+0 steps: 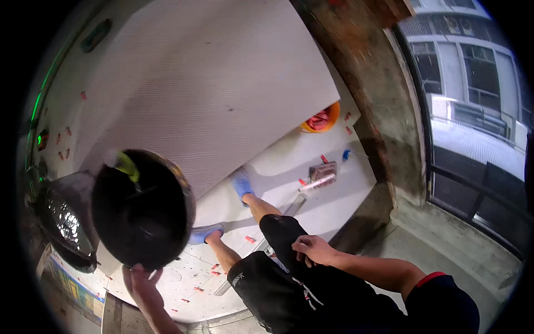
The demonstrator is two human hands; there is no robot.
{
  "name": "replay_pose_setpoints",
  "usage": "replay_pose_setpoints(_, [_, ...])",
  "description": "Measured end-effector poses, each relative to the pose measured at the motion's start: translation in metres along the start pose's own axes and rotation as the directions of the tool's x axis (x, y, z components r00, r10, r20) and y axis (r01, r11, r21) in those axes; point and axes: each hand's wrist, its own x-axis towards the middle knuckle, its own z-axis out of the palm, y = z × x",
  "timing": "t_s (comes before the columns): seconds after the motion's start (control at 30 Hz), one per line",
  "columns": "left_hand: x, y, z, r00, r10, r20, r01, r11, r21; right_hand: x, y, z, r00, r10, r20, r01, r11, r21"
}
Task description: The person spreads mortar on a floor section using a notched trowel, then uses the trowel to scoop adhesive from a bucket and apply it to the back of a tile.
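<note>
While the left hand (143, 286) held a black bucket (114, 217) by its near edge, the rest of the bucket lay out past the fingers, away from the person and over the left side of the floor. The thumb and fingers were closed on the rim. The bucket was round, so it had no clear long way, and its mouth faced up at the head. A stick with a yellow-green end (128, 167) leaned in it, the bright end by the far rim and the other end toward the middle (too dark in there to see what it was). The left hand was the near one; the right hand (314, 250) was well apart, over the black shorts (261, 284), its fingers loosely bent and nothing showing in them. A dark tub (89, 263) with something shiny inside stood just left of the bucket. As for writing, the shorts had small pale letters on one leg, and the small brown box (324, 170) on the floor had marks too tiny to read. No label showed on the black bucket.
</note>
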Motion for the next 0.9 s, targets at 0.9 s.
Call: replay_pose_setpoints(0.9, [0.225, -0.204, 0.002, 0.847, 0.457, 0.273, -0.430, 0.284, 0.857, 0.147, -0.054, -0.011, 0.886, -0.345, -0.309, 0.274, 0.929, -0.250])
